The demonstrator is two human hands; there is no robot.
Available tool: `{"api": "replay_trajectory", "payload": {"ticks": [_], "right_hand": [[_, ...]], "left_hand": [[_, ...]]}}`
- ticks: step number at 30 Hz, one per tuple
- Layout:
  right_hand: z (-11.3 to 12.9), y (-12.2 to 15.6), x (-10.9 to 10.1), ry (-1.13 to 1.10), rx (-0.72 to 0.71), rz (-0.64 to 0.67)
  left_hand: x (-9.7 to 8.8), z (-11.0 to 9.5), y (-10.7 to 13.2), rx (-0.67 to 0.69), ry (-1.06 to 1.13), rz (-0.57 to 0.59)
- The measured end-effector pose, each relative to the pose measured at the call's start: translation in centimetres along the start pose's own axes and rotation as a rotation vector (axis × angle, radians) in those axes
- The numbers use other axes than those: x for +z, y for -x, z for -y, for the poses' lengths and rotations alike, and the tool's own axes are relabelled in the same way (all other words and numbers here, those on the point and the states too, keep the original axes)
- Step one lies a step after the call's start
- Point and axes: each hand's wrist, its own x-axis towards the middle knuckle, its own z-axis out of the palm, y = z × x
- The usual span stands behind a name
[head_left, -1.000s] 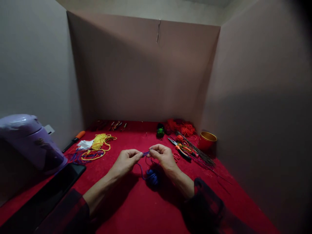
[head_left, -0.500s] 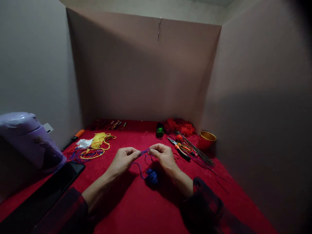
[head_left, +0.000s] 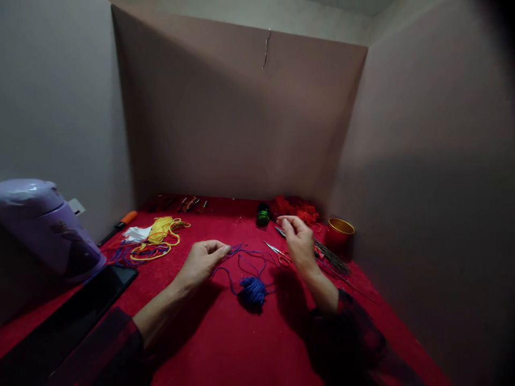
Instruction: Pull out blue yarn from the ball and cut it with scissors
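Note:
My left hand pinches purple-blue yarn between thumb and fingertips, above the red cloth. Loose loops of the yarn trail down and to the right from this pinch. Between my two arms lies a ball of blue yarn on the cloth. My right hand is raised farther to the right with its thumb and fingers drawn together; whatever is in them, if anything, cannot be made out. Just left of that hand lie scissors with red handles, and pliers partly hidden behind it.
At the left stand a purple container and a black phone, near yellow yarn and an orange-handled tool. Red yarn, green yarn, thin sticks and a red-gold bowl are at the right. Panels enclose the table.
My right hand has let go of the yarn near my left hand and moved right and up. The scissors now show more fully. My left hand keeps its pinch in nearly the same place.

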Motion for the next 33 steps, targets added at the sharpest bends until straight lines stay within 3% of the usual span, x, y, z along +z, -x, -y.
{"api": "replay_trajectory", "payload": {"ticks": [2, 5, 9, 16, 24, 27, 29, 33], "right_hand": [[-0.6, -0.7, -1.9, 0.390, -0.008, 0.153], [-1.6, -0.1, -3.5, 0.572, -0.023, 0.355], [-2.5, 1.7, -3.0, 0.750, -0.045, 0.489], [-2.2, 1.9, -1.4, 0.901, -0.044, 0.531], [-2.4, 2.3, -1.1, 0.870, -0.066, 0.407], [-1.5, 2.2, -1.2, 0.729, -0.057, 0.341], [-0.1, 2.3, -1.4, 0.402, -0.008, 0.349], [3.3, 3.8, -1.4, -0.341, 0.296, 0.591]], "left_hand": [[0.0, 0.1, -0.1, 0.006, -0.007, -0.008], [-0.1, 0.1, 0.0, 0.021, -0.009, -0.013], [0.0, 0.2, 0.1, 0.036, -0.011, 0.000], [-0.1, 0.1, -0.1, 0.015, -0.013, -0.023], [-0.2, 0.3, -0.2, 0.011, -0.001, -0.036], [-0.2, 0.2, -0.2, 0.001, 0.003, -0.049], [-0.1, 0.2, -0.2, 0.002, 0.006, -0.054], [-0.2, 0.2, -0.1, 0.007, 0.007, -0.048]]}}
